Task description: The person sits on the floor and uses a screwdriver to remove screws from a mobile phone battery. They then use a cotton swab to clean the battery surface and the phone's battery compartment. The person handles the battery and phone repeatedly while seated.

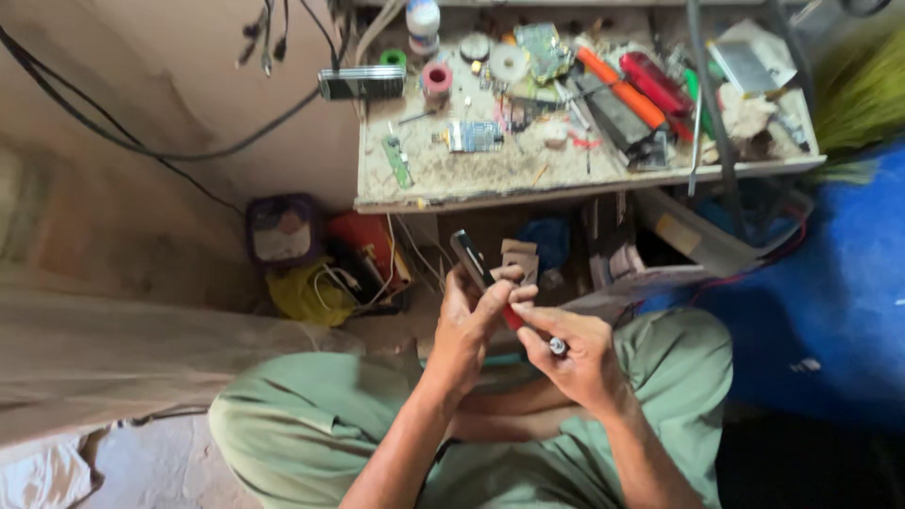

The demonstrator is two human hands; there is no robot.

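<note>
Nearest the camera two forearms rise from a lap in green cloth, knees spread to either side, and both hands meet just above it with little free room between them. The left hand (468,325) is wrapped around a slim dark phone (468,256), fingers curled shut on its lower half so that only the upper end stands clear, tilted up and to the left. The right hand (575,353) is pinched closed on a red-handled screwdriver (520,320); its metal butt shows at the knuckles, most of the handle is hidden in the palm, and the tip cannot be made out where it meets the phone. Just beyond the hands lie two small brown cardboard pieces (519,256), partly covered by the fingers. To the left on the floor sit one yellow bag (300,294) and one purple box (282,229) against the wall, leaving a narrow strip of bare floor. Farther off, the front edge of a low workbench (490,174) runs across the frame, its far side cut off by the top border. On it, one second phone (362,83) overhangs the left edge, one pink tape roll (436,77) beside it, one small blue circuit board (471,137), and two long red and orange tools (633,90); the rest is clutter too small to count. A blue sheet (839,283) fills the right.
</note>
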